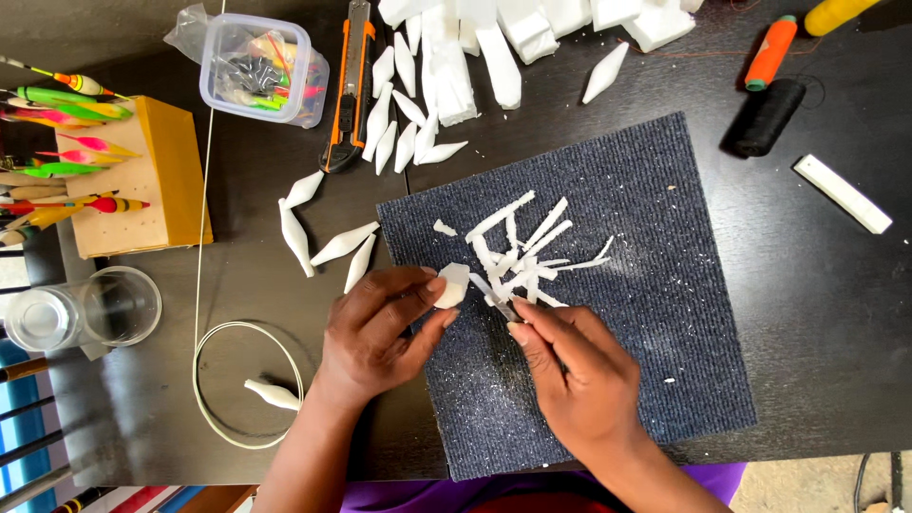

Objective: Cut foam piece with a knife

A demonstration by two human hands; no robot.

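Observation:
My left hand (380, 332) pinches a small white foam piece (453, 283) between thumb and fingers, just above the near left part of a dark blue ribbed mat (655, 237). My right hand (575, 370) grips a small blade (503, 306) whose tip points at the foam piece. A pile of white foam shavings (522, 252) lies on the mat just beyond both hands.
Carved white foam floats (332, 242) and foam blocks (475, 47) lie beyond the mat, beside an orange utility knife (350, 85) and a plastic box (258, 68). A wooden block (142, 185) holds painted floats at left, near a glass jar (90, 309) and coiled white cord (249, 380). Thread spools (765, 114) sit far right.

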